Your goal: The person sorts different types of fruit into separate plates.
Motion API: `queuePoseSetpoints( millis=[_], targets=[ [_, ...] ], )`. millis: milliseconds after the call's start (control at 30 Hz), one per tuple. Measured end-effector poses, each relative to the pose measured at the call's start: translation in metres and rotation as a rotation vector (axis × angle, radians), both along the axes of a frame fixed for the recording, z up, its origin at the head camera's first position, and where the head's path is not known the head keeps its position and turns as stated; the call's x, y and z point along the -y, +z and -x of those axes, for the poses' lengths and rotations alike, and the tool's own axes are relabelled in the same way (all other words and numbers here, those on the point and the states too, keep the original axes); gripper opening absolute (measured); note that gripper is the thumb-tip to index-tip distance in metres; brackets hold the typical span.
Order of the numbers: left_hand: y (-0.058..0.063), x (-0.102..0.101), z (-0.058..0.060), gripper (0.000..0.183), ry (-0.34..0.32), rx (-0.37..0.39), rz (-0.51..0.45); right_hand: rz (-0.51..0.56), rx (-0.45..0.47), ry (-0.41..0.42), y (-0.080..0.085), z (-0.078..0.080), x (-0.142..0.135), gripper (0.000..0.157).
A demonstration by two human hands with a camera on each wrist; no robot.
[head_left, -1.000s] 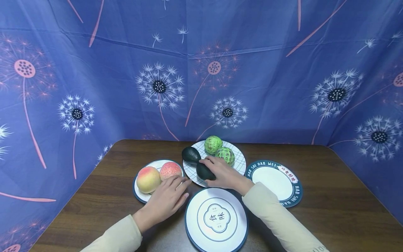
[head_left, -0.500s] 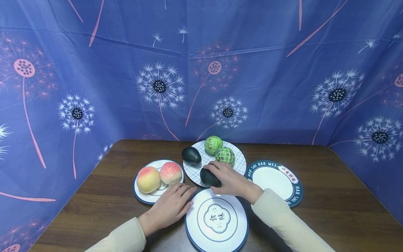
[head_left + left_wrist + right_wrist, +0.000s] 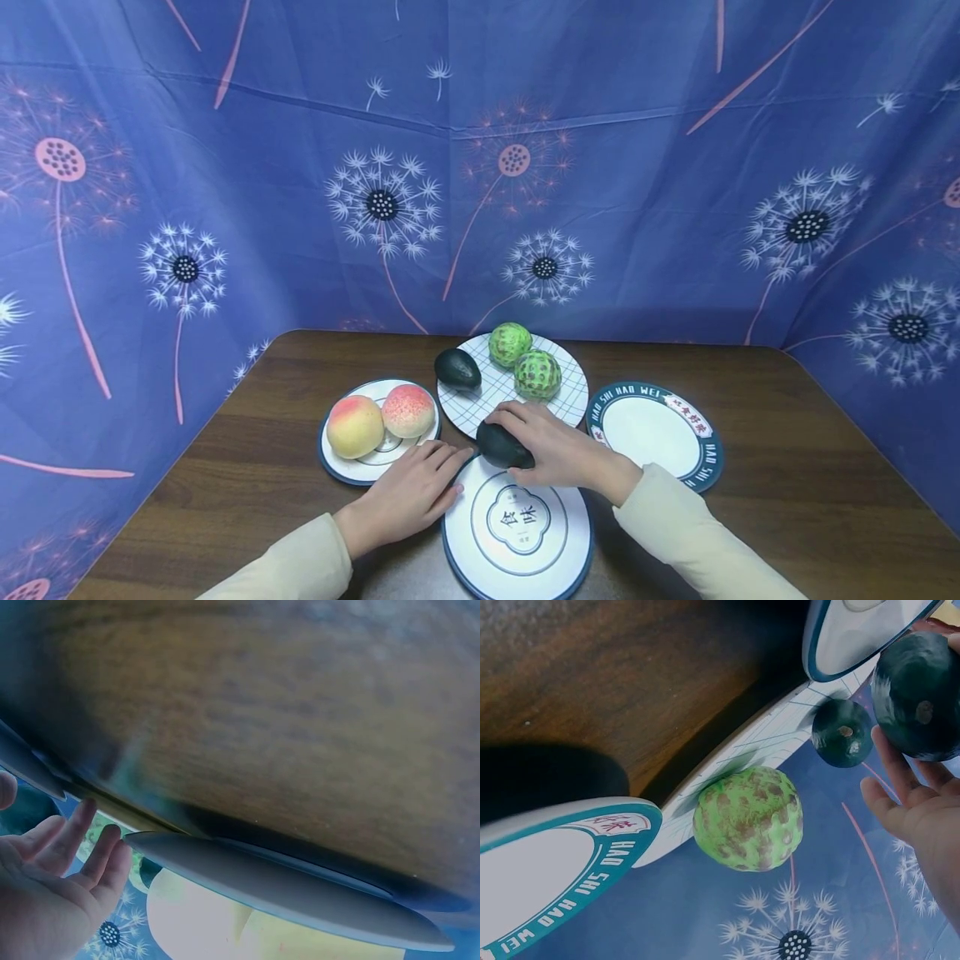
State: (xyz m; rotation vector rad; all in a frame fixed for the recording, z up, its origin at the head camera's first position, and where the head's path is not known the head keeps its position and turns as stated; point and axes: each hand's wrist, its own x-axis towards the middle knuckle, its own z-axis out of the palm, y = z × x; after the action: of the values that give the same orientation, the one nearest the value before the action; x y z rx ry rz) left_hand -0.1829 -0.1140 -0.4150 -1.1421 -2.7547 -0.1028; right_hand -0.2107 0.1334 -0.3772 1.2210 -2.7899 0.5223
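Note:
My right hand (image 3: 551, 446) grips a dark green avocado (image 3: 501, 447) over the far rim of the near white plate (image 3: 517, 575). In the right wrist view that avocado (image 3: 919, 697) sits against the fingers. My left hand (image 3: 408, 496) is relaxed, fingers extended, between the peach plate and the near plate's left rim; the left wrist view shows the same hand (image 3: 60, 885) holding nothing. A second avocado (image 3: 457, 369) lies at the left of the grid-patterned plate (image 3: 480, 404), with two green, brown-spotted bumpy fruits (image 3: 537, 374) on its right side.
Two peaches (image 3: 355, 427) lie on a small blue-rimmed plate (image 3: 341, 472) at the left. A teal-rimmed oval plate (image 3: 652, 433) with lettering stands at the right. All are on a brown wooden table (image 3: 810, 467), backed by a blue dandelion-print cloth (image 3: 637, 167).
My right hand has drawn the avocado from the grid-patterned plate toward the near plate, a little rightward. My left hand has slid right, away from the peaches to the near plate's edge.

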Motion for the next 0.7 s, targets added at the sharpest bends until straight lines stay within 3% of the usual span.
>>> queuePoseSetpoints(
  millis=[300,700],
  targets=[
    [-0.001,-0.001,0.0,0.047,-0.012,0.006,0.02,-0.03,0.07,0.027,0.002,-0.011,-0.002,0.066],
    [-0.003,-0.003,0.0,0.047,-0.002,-0.02,0.051,-0.057,0.084,0.064,-0.002,-0.017,-0.008,0.062]
  ],
)
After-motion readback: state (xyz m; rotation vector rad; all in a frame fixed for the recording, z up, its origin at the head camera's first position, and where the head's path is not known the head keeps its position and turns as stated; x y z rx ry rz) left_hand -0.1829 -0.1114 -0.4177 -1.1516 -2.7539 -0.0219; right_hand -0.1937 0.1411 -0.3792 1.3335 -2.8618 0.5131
